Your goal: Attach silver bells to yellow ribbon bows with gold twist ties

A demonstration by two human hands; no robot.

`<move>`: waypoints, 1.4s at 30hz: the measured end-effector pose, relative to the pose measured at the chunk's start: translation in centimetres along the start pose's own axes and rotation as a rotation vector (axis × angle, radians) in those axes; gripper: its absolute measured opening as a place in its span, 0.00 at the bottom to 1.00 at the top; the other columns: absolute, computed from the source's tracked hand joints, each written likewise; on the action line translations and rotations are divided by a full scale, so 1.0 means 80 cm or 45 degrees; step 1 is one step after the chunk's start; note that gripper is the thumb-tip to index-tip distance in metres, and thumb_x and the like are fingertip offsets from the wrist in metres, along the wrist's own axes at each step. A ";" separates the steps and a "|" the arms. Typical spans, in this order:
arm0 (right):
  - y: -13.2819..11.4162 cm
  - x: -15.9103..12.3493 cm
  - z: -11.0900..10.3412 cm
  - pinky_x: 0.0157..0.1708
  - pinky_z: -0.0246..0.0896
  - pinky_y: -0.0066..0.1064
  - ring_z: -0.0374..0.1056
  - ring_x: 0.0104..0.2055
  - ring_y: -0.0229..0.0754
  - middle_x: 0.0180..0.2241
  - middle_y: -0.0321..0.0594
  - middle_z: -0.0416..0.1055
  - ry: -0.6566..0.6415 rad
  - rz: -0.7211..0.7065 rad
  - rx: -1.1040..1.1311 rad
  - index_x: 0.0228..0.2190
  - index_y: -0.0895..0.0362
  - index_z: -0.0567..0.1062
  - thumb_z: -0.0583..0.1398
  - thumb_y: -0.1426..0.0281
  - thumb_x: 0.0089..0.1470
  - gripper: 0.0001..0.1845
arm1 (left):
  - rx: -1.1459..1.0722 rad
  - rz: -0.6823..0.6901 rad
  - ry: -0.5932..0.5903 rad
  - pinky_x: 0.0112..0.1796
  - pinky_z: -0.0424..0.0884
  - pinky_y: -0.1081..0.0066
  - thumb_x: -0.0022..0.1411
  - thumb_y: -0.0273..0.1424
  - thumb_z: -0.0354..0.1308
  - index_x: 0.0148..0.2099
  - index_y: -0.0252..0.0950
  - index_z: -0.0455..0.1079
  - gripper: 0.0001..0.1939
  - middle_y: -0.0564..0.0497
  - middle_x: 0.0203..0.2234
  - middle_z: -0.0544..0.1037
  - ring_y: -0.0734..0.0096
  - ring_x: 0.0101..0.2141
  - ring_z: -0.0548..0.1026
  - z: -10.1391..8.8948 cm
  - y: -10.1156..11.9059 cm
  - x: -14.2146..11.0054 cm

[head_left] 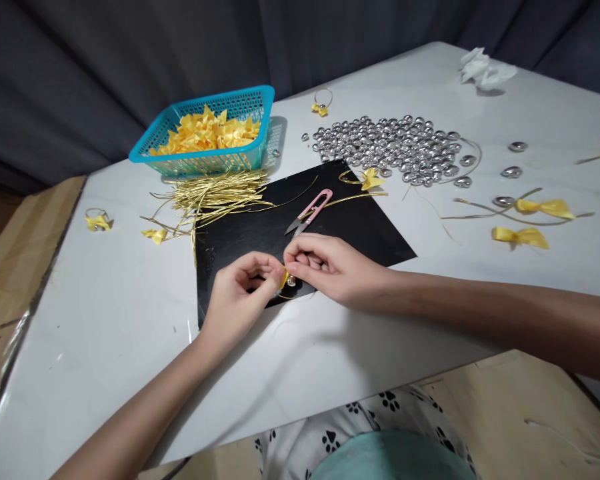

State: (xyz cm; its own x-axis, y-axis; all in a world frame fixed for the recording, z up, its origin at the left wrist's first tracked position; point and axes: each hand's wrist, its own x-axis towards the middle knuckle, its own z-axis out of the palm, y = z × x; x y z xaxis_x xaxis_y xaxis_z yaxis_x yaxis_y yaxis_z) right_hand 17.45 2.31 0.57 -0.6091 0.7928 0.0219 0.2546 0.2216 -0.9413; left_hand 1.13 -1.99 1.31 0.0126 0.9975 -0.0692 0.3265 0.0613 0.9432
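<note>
Pinching a yellow ribbon bow [283, 278] between thumb and forefinger, the left hand [245, 283] holds it at the near edge of the black mat [245, 237]. The right hand [340, 267] curls its fingers against the bow; whether it grips anything cannot be told. A silver bead [291, 281] sits beside the bow; this unit appears part-assembled. Two bow-and-bead rings, far [320, 109] and left [98, 222], appear complete. Remaining stock: ribbon bows [207, 133] in the blue basket [240, 162], piled silver beads [387, 143] and gold wires [220, 191].
</note>
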 end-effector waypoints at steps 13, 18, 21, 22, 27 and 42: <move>0.000 0.002 0.002 0.19 0.44 0.23 0.49 0.22 0.29 0.22 0.30 0.55 0.045 0.087 0.014 0.27 0.60 0.67 0.56 0.72 0.53 0.04 | 0.106 0.063 -0.024 0.29 0.66 0.81 0.58 0.33 0.57 0.32 0.34 0.72 0.07 0.55 0.25 0.75 0.79 0.27 0.71 -0.001 -0.004 -0.002; -0.006 0.002 0.002 0.17 0.40 0.23 0.46 0.19 0.27 0.20 0.28 0.53 0.052 0.177 0.182 0.26 0.60 0.66 0.56 0.74 0.54 0.05 | 0.078 0.031 -0.016 0.28 0.66 0.80 0.58 0.33 0.56 0.31 0.34 0.71 0.08 0.55 0.23 0.75 0.79 0.25 0.71 -0.001 -0.005 -0.002; -0.006 0.001 0.004 0.16 0.39 0.22 0.46 0.18 0.26 0.20 0.28 0.54 0.114 0.155 0.250 0.27 0.61 0.66 0.56 0.75 0.53 0.04 | 0.052 -0.006 -0.005 0.29 0.67 0.79 0.58 0.33 0.57 0.31 0.34 0.72 0.08 0.55 0.23 0.76 0.78 0.25 0.72 0.000 -0.005 -0.002; -0.005 0.001 0.004 0.16 0.39 0.22 0.46 0.18 0.26 0.21 0.28 0.54 0.129 0.139 0.243 0.27 0.61 0.67 0.57 0.75 0.52 0.03 | 0.045 -0.012 -0.004 0.29 0.67 0.79 0.58 0.33 0.57 0.31 0.34 0.72 0.08 0.55 0.23 0.76 0.78 0.25 0.72 0.000 -0.004 -0.002; -0.001 0.000 0.006 0.16 0.43 0.22 0.49 0.19 0.26 0.22 0.30 0.57 0.202 0.031 0.093 0.26 0.62 0.71 0.59 0.75 0.49 0.03 | 0.017 -0.012 -0.013 0.29 0.67 0.80 0.58 0.32 0.57 0.30 0.34 0.72 0.08 0.55 0.22 0.76 0.78 0.25 0.72 0.002 -0.003 0.000; 0.003 0.003 0.007 0.20 0.47 0.23 0.51 0.20 0.27 0.25 0.34 0.62 0.225 -0.017 -0.066 0.26 0.63 0.74 0.60 0.73 0.49 0.05 | 0.022 0.040 -0.009 0.28 0.65 0.78 0.59 0.35 0.56 0.31 0.35 0.69 0.09 0.55 0.23 0.73 0.77 0.25 0.69 0.002 -0.004 0.000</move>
State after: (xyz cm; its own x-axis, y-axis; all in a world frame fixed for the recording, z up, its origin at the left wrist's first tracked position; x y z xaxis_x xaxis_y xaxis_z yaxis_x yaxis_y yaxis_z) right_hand 16.95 2.29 0.16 -0.4724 0.8760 0.0973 0.2887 0.2581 -0.9220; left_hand 1.18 -1.98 0.97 0.0300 0.9987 -0.0422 0.3421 0.0294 0.9392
